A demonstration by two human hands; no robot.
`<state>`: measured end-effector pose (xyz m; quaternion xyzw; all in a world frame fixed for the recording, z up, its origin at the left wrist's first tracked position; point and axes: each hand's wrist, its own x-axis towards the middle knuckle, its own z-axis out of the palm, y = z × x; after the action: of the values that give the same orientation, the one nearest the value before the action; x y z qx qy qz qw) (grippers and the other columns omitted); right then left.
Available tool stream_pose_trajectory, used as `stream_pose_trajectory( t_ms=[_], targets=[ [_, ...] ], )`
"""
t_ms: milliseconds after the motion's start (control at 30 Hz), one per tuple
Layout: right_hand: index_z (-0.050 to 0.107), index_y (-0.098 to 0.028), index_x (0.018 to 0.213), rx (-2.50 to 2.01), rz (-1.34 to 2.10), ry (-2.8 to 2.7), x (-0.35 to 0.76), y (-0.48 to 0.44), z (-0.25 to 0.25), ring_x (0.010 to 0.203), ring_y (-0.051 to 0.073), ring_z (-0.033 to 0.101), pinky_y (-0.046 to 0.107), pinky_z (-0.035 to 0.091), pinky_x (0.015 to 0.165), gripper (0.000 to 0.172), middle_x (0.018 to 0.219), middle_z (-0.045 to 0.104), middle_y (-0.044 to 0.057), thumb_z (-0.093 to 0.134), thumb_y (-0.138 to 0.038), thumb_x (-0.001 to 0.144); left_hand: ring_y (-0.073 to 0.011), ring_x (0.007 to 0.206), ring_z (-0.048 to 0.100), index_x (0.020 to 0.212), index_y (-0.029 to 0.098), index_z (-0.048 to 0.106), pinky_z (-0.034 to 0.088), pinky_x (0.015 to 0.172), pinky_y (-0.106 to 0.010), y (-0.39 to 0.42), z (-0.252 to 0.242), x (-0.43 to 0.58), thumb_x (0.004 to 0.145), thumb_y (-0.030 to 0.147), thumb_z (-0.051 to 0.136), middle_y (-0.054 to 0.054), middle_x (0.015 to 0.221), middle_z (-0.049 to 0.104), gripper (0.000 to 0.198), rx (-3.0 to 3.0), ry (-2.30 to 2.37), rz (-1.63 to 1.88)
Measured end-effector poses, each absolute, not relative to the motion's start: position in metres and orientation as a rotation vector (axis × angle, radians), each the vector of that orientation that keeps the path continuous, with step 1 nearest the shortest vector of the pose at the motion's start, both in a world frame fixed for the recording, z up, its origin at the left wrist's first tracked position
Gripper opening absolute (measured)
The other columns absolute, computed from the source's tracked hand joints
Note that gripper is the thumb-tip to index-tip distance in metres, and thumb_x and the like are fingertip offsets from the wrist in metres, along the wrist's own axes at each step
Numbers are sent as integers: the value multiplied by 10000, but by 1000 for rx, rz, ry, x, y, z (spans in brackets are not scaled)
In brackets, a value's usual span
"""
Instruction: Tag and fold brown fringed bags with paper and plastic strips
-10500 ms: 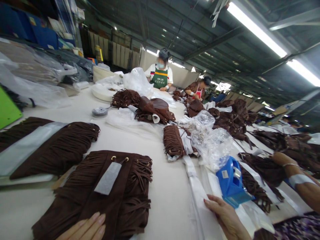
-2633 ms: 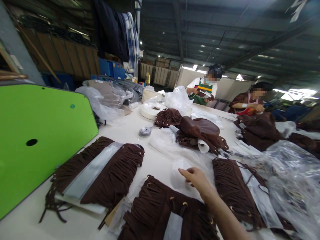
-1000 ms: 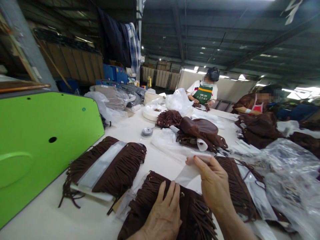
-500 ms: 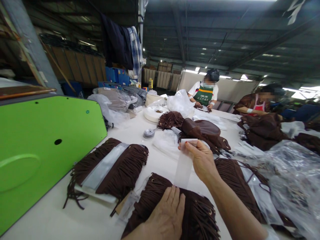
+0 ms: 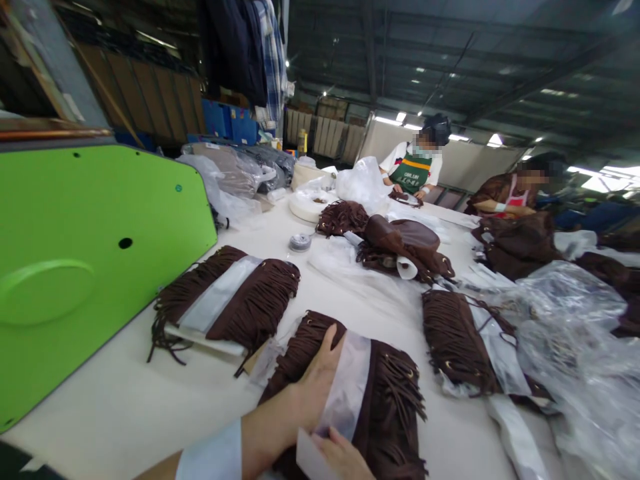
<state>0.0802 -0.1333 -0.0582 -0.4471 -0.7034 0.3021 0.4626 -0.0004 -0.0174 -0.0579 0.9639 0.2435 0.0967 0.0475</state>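
A brown fringed bundle lies on the white table in front of me, with a translucent white strip running down its middle. My left hand rests on the bundle along the strip's left side, fingers apart. Near the bottom edge my right hand pinches the strip's lower end, which folds out to the left. Another fringed bundle with a pale band lies to the left, and a similar one lies to the right.
A green panel borders the table's left side. Clear plastic bags are heaped at the right. Farther back are brown bags, a tape roll and a white roll. Two people work across the table.
My right hand has come down from above the bundle to its near edge, and the strip now lies across it. My left hand has shifted beside the strip. The view has tilted downward.
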Motion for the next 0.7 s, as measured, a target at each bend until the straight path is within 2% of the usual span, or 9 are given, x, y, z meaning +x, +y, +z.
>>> stream_pose_trajectory(
  t_ms=[133,200,333,433,567,700],
  targets=[
    [712,-385,833,-1000,713,-1830,87,-124,-82,651,106,681,198,553,719,241,672,720,-91,513,-519,861,-268,1312,351,1361,215,415,201,1092,-575,-18,-44,-3,871,171,402,-100,1379,471,492,2957,677,196],
    [709,-406,897,-974,664,-1850,90,-129,-90,671,105,696,182,553,727,234,706,734,-92,500,-509,870,-262,1313,348,1344,198,436,197,1098,-560,-20,-33,-7,874,187,398,-110,1377,471,472,2972,615,183],
    [633,-393,1126,-881,561,-1869,93,-142,-108,813,160,711,268,560,809,295,895,746,-31,493,-479,882,-222,1298,366,1326,174,449,176,1124,-487,-23,-17,-18,891,198,382,-105,1339,510,440,2949,529,232],
    [535,-422,1242,-754,454,-1854,95,-142,-120,790,170,714,280,580,770,339,924,738,-30,448,-426,914,-230,1291,371,1320,156,452,167,1130,-471,-24,-14,-23,897,246,416,-106,1317,529,434,2955,451,236],
    [615,-373,1165,-765,359,-1937,95,-137,-124,726,154,717,242,584,730,352,847,751,-24,347,-435,946,-249,1304,359,1311,164,468,166,1132,-455,-21,-19,-27,909,276,427,-101,1349,497,419,2981,353,297],
    [702,-321,952,-802,446,-2115,89,-134,-112,643,129,700,211,572,701,483,749,747,-24,236,-447,965,-262,1313,350,1313,190,473,113,1133,-481,-21,-19,-28,906,267,431,-95,1338,509,417,2996,313,351]
  ],
)
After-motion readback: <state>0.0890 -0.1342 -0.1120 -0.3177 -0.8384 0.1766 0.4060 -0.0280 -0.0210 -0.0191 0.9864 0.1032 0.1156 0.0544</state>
